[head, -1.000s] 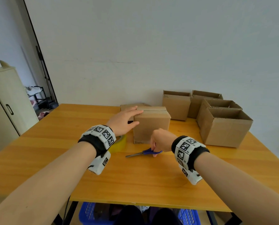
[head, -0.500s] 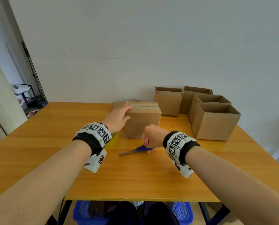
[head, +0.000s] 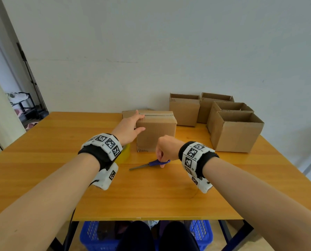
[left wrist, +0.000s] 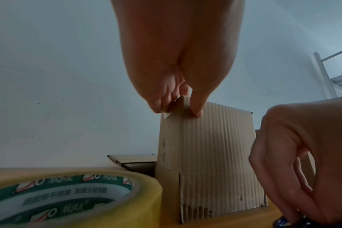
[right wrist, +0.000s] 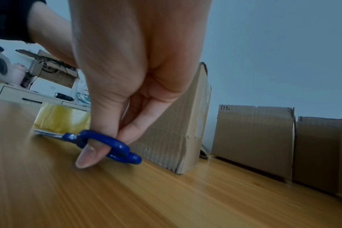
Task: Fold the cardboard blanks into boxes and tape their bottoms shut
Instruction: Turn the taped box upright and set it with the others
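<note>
Risk, tape: the left hand is gripping the upper left corner of the cardboard box, thumb on the near face and fingers over the top. In the left wrist view a loose tape end is sticking out under those fingers; I judge it could peel back or crease if the box is turned before it is pressed down.

Risk, scissors: the right hand is pinching the blue handle of the scissors, thumb through one loop with its tip touching the tabletop. The blades are lying flat and pointing left toward the tape roll. A careless lift could swing the points at the left wrist, or the thumb could catch in the loop.

Risk, box: it is light and held at one corner only, so it could skid or tip toward the far edge of the tabletop if pushed.

Box, place: it is standing near the middle of the tabletop, closer to the far edge, with the tape roll just beside its near left corner.

Box, look: plain brown corrugated card, upside down with closed flaps uppermost and a clear tape strip running along the seam. The lower flaps are resting on the tabletop with small dark print near the bottom edge.

Finished boxes: four open-topped boxes are crowding the far right corner.
</note>
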`<state>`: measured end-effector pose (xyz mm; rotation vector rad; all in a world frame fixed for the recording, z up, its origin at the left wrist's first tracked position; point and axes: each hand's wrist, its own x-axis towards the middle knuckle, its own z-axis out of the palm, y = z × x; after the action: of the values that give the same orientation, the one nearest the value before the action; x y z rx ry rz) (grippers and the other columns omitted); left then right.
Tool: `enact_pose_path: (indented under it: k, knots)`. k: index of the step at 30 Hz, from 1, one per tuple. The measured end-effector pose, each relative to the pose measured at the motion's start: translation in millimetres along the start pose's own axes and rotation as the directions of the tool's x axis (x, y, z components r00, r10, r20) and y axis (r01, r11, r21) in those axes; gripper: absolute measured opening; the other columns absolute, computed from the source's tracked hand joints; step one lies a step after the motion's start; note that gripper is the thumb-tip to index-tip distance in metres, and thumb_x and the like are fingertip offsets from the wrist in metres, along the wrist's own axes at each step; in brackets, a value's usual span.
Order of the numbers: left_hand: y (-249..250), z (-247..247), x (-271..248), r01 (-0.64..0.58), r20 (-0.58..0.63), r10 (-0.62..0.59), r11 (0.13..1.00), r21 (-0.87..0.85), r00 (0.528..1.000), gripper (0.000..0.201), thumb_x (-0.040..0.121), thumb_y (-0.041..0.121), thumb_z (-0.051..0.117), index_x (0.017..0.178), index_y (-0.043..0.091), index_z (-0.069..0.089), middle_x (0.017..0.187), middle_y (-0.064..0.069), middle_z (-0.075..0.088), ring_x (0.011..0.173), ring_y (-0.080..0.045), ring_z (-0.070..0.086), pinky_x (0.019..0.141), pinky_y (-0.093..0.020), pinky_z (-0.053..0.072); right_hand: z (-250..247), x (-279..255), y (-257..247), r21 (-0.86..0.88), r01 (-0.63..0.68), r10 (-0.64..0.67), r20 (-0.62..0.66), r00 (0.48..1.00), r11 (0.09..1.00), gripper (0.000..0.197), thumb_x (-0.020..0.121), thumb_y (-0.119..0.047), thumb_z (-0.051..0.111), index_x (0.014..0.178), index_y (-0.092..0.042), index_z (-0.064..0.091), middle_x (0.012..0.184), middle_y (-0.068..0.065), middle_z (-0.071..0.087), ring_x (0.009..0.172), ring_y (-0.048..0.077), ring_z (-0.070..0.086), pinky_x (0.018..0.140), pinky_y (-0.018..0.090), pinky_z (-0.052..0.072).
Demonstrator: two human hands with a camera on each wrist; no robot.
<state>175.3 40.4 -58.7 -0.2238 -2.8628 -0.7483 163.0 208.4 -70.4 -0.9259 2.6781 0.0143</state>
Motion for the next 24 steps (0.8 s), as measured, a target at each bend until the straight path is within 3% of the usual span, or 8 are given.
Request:
enact_pose_path:
  k: [3,6,9,15,18,20,22,24]
  knots:
    - [1.6,-2.1,1.8,0.003,-0.006,-0.003,1.0,0.008,1.0,0.048,0.096,0.02,0.052,0.142,0.014,0.039,0.157,-0.008,0.019,0.098,-0.02,0.059,0.099,-0.029,0.038,0.9,2.6,-1.5,-0.054,0.003,-0.003,0.002,1.0,0.999,0.013,0.08,-0.02,0.074,0.091,-0.012,0.075,0.096,0.003,0.069,0.085,0.019,0.062,0.073,0.025,0.051]
    - [0.0,-1.9,3.2,-0.009,-0.011,0.009,1.0,0.012,1.0,0.047,0.096,0.02,0.053,0.141,0.015,0.041,0.157,-0.008,0.021,0.078,-0.005,0.052,0.098,-0.028,0.039,3.4,6.9,-3.2,-0.086,-0.023,0.022,-0.009,1.0,0.996,0.01,0.084,-0.016,0.07,0.091,-0.009,0.07,0.101,0.008,0.068,0.088,0.023,0.063,0.077,0.03,0.054]
    - [-0.4,-1.7,3.8,0.003,-0.006,-0.003,1.0,0.019,1.0,0.047,0.095,0.02,0.053,0.141,0.015,0.041,0.157,-0.007,0.021,0.104,-0.025,0.059,0.097,-0.028,0.039,4.6,9.8,-2.9,-0.082,-0.022,0.02,-0.024,1.0,0.996,0.011,0.082,-0.016,0.071,0.09,-0.008,0.069,0.099,0.008,0.068,0.089,0.024,0.065,0.079,0.033,0.056]
    - [-0.7,-1.9,4.3,0.001,-0.009,-0.001,1.0,0.021,1.0,0.048,0.095,0.02,0.053,0.141,0.016,0.041,0.157,-0.006,0.021,0.093,-0.015,0.05,0.097,-0.028,0.039,5.7,8.9,-1.3,-0.002,0.051,-0.051,0.032,0.998,0.999,0.014,0.085,-0.014,0.069,0.096,-0.007,0.074,0.098,0.007,0.072,0.088,0.019,0.066,0.077,0.025,0.053]
    - [-0.6,-2.8,4.2,-0.001,-0.002,0.001,1.0,0.022,1.0,0.048,0.095,0.02,0.053,0.141,0.016,0.041,0.157,-0.006,0.02,0.102,-0.023,0.058,0.099,-0.029,0.038,6.9,8.8,-0.5,0.003,0.073,-0.073,0.004,0.997,0.997,0.016,0.088,-0.013,0.064,0.101,-0.008,0.073,0.101,0.006,0.071,0.094,0.02,0.065,0.081,0.026,0.052]
    - [-1.4,-3.3,4.3,-0.006,-0.005,0.006,0.999,0.032,1.0,0.048,0.095,0.021,0.054,0.141,0.015,0.042,0.157,-0.006,0.022,0.107,-0.026,0.058,0.1,-0.029,0.038,2.8,6.0,-0.1,0.034,0.082,-0.08,-0.075,0.994,0.996,0.016,0.091,-0.015,0.059,0.101,-0.011,0.071,0.097,0.0,0.069,0.092,0.019,0.064,0.083,0.028,0.053]
    - [-2.5,-3.4,5.2,-0.014,-0.009,0.015,0.999,0.045,1.0,0.048,0.094,0.022,0.055,0.14,0.015,0.043,0.156,-0.007,0.024,0.114,-0.03,0.057,0.1,-0.029,0.038,-3.7,1.7,-1.3,0.058,0.102,-0.084,-0.25,0.964,0.993,0.014,0.091,-0.018,0.054,0.095,-0.015,0.067,0.088,-0.003,0.065,0.083,0.018,0.062,0.079,0.032,0.055]
    - [-3.8,-3.0,6.1,-0.015,-0.018,0.016,0.999,0.047,1.0,0.048,0.093,0.025,0.057,0.138,0.015,0.044,0.154,-0.006,0.029,0.114,-0.029,0.057,0.099,-0.028,0.038,-9.8,0.2,-2.1,0.017,0.099,-0.076,-0.511,0.856,0.995,0.014,0.091,-0.021,0.049,0.095,-0.014,0.061,0.087,0.001,0.064,0.077,0.02,0.06,0.07,0.036,0.054]
